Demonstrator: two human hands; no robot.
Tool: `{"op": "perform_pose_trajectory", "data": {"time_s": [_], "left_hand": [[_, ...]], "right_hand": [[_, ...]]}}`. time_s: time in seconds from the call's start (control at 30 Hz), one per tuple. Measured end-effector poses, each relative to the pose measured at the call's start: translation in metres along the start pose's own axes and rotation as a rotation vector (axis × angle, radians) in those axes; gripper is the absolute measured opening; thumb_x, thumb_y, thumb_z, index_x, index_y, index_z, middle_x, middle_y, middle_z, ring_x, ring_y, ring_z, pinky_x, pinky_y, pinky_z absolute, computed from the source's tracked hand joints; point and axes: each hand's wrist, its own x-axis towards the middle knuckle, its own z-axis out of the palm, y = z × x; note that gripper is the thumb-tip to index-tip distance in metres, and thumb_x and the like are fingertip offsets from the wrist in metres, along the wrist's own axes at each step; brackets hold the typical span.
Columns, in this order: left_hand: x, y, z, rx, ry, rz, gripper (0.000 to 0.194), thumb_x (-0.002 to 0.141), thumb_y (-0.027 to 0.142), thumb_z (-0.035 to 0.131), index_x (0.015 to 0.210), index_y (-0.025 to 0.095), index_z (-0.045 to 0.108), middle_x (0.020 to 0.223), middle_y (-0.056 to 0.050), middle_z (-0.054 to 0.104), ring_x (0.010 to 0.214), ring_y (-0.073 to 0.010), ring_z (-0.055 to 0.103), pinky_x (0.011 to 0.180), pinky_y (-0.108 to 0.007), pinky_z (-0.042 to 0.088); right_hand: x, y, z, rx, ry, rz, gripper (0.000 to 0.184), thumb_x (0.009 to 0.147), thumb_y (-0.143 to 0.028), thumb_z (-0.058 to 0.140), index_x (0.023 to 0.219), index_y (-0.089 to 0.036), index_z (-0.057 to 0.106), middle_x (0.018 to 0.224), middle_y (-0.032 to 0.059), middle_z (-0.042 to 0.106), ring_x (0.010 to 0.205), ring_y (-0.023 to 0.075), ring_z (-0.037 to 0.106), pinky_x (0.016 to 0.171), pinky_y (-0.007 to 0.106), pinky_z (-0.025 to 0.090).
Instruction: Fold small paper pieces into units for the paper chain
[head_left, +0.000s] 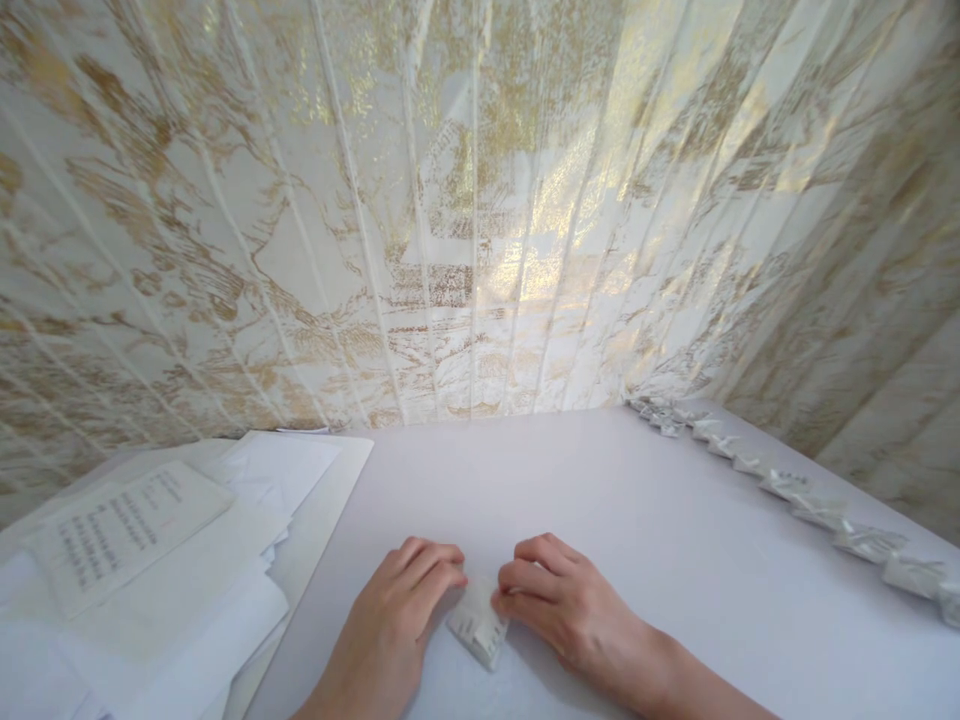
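A small folded piece of printed paper lies on the white table near its front edge. My left hand rests on the table at the paper's left, fingers curled, fingertips pressing its left edge. My right hand sits at the paper's right with fingers bent and pinched on its upper right corner. Both hands hold the paper between them.
A loose pile of white sheets with a printed page on top covers the left side. A row of several small folded paper pieces runs along the table's right edge. A white and gold curtain hangs behind the table.
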Motion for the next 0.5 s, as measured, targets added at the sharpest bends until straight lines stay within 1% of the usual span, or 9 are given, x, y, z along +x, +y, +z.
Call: {"op": "perform_pose_trajectory", "data": {"time_s": [0.07,0.1,0.17,0.23,0.3,0.4,0.5], "left_hand": [[-0.003,0.003,0.002,0.086,-0.005,0.122,0.039,0.083,0.001,0.039,0.104,0.023,0.063,0.110,-0.004,0.072,0.100,-0.0174,0.064,0.085,-0.028,0.052],[-0.005,0.005,0.004,0.161,-0.012,0.202,0.038,0.085,0.005,0.040,0.109,0.022,0.064,0.114,-0.004,0.072,0.104,-0.0175,0.064,0.087,-0.027,0.052],[-0.010,0.007,0.007,0.342,-0.033,0.355,0.035,0.090,0.012,0.042,0.116,0.020,0.063,0.119,-0.003,0.071,0.109,-0.0170,0.063,0.089,-0.025,0.050],[-0.017,0.006,0.009,0.513,-0.059,0.450,0.032,0.095,0.021,0.045,0.122,0.019,0.062,0.125,-0.002,0.069,0.113,-0.0168,0.062,0.090,-0.024,0.047],[-0.024,0.003,0.009,0.613,-0.086,0.494,0.035,0.098,0.033,0.044,0.125,0.019,0.061,0.131,-0.002,0.065,0.117,-0.0187,0.058,0.093,-0.026,0.043],[-0.030,-0.003,0.008,0.640,-0.058,0.471,0.034,0.099,0.028,0.040,0.123,0.022,0.063,0.133,0.001,0.064,0.120,-0.0193,0.055,0.095,-0.029,0.038],[-0.030,-0.004,0.005,0.646,-0.054,0.508,0.032,0.098,0.029,0.043,0.120,0.022,0.065,0.129,0.001,0.067,0.117,-0.0189,0.057,0.092,-0.027,0.040]], "right_hand": [[-0.007,-0.005,-0.002,-0.043,-0.065,0.004,0.031,0.105,-0.022,0.033,0.100,-0.016,0.063,0.085,0.0068,0.066,0.080,0.0188,0.054,0.075,0.032,0.045],[-0.011,-0.007,-0.002,-0.057,-0.073,0.005,0.031,0.105,-0.021,0.032,0.103,-0.015,0.063,0.088,0.0079,0.067,0.081,0.0190,0.055,0.075,0.032,0.045],[-0.020,-0.009,-0.002,-0.084,-0.053,0.008,0.033,0.105,-0.020,0.029,0.110,-0.014,0.061,0.097,0.0104,0.070,0.084,0.0197,0.057,0.077,0.032,0.047],[-0.028,-0.010,-0.003,-0.114,-0.029,0.004,0.035,0.105,-0.020,0.027,0.115,-0.013,0.060,0.108,0.0112,0.071,0.091,0.0209,0.058,0.079,0.033,0.048],[-0.035,-0.009,-0.004,-0.142,-0.028,0.008,0.034,0.105,-0.020,0.028,0.115,-0.013,0.061,0.116,0.0098,0.070,0.097,0.0217,0.059,0.081,0.033,0.047],[-0.037,-0.008,-0.006,-0.146,-0.024,0.031,0.033,0.106,-0.021,0.030,0.115,-0.015,0.061,0.117,0.0090,0.071,0.104,0.0217,0.060,0.082,0.033,0.047],[-0.030,-0.011,-0.005,-0.104,-0.029,0.013,0.032,0.106,-0.025,0.032,0.117,-0.016,0.061,0.114,0.0093,0.071,0.105,0.0202,0.060,0.083,0.031,0.049]]}}
